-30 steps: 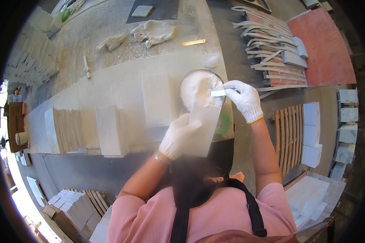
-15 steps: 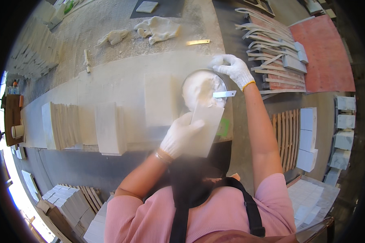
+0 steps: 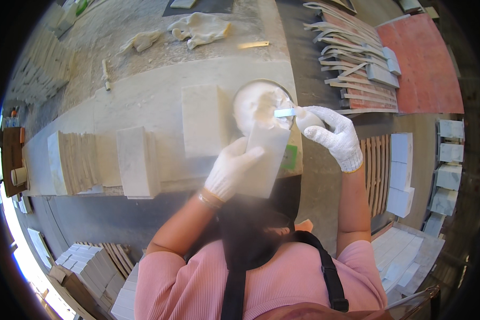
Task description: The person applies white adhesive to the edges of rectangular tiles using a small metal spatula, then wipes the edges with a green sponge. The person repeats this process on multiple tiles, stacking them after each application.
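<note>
My left hand (image 3: 231, 168), in a white knit glove, grips a flat white rectangular tile (image 3: 269, 154) from its left side. The tile's far end reaches the near edge of a round tub (image 3: 292, 96) of white paste (image 3: 253, 109). In my right hand (image 3: 336, 136), also gloved, the fingers close over the outer end of a narrow flat metal scraper (image 3: 285, 112). The scraper's other end rests over the paste, and my fingertips hide its near end. A thick stack of pale tiles (image 3: 202, 120) stands just left of the tub.
More tile stacks (image 3: 136, 160) line the table's front edge. Spare gloves (image 3: 200, 29) and a brass-coloured strip (image 3: 254, 45) lie farther back. Pale strips (image 3: 352, 58) sit on a red board at right. A wooden slatted pallet (image 3: 376, 173) stands right of my forearm.
My right hand has come from beyond the tub's far right rim toward me and onto the scraper's end. My left hand still holds the tile. The whole view has shifted slightly.
</note>
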A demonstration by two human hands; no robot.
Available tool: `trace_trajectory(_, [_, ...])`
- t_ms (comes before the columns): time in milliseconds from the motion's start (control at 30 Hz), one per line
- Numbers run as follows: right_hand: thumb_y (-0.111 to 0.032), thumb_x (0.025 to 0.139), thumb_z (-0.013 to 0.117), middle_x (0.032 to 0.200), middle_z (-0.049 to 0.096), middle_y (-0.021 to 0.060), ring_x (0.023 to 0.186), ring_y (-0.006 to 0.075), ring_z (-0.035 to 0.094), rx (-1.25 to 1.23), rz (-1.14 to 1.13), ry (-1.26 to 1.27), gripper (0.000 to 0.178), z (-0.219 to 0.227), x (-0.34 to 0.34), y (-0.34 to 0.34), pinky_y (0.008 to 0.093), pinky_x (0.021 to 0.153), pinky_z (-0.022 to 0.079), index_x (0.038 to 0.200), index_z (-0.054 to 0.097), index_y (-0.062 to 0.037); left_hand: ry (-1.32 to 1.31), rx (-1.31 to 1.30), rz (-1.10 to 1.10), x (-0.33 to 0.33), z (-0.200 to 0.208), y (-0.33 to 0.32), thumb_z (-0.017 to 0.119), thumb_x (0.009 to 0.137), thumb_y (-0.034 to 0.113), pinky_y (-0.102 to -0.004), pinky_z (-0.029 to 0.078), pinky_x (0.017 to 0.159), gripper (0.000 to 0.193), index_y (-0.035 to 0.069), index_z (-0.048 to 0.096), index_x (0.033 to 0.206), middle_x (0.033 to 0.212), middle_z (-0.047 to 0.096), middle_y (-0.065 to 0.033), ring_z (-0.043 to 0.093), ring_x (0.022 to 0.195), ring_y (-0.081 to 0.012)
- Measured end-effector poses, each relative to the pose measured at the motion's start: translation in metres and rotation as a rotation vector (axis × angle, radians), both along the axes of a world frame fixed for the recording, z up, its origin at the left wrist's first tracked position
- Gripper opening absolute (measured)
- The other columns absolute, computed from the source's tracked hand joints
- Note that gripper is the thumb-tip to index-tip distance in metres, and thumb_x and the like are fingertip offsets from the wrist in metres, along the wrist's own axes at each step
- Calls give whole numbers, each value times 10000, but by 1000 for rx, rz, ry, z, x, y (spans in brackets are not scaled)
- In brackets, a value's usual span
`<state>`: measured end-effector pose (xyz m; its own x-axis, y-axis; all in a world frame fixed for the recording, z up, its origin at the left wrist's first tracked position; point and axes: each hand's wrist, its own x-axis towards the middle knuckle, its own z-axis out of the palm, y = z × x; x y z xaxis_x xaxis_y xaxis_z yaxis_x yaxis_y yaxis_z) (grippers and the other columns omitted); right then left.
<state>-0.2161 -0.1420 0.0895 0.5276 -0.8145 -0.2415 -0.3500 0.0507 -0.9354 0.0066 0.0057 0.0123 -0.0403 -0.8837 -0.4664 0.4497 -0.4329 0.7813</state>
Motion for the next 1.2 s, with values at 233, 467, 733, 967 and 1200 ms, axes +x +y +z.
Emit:
trace_trajectory(233, [-112,847,844,1002,725,51,907,130,647,-120,76,126,330,1,6,10,293,849,514,1151,781,0,6,9,7,-1,12,1,673,1020,209,-235,517,784,320,-13,675,1250,1041,702,-8,619,890,-57])
trace_trajectory(467, [-122,820,850,943,729,47,860,133,652,-130,84,110,301,4,12,12,296,809,516,1095,802,-11,3,9,6,-1,10,3,674,1020,200,-235,519,790,318,-13,676,1256,1054,709,-10,623,898,-57])
trace_trajectory(733, [-135,808,854,943,736,64,856,150,660,-174,108,150,312,6,14,12,304,807,523,1092,805,-18,55,4,6,-1,9,3,671,1024,192,-243,519,839,326,-19,669,1272,1096,709,-15,625,947,-64])
trace_trajectory(967, [-150,801,858,949,742,69,849,159,665,-214,127,159,333,4,15,10,309,800,527,1103,805,-20,45,5,7,0,11,3,672,1023,195,-242,517,827,326,-18,669,1270,1082,707,-12,619,931,-62])
trace_trajectory(1200, [-145,804,854,953,745,68,846,158,667,-198,133,172,327,6,14,9,307,799,528,1102,806,-20,58,6,7,0,15,3,678,1019,219,-236,508,803,327,-16,673,1247,1045,696,-3,604,907,-54])
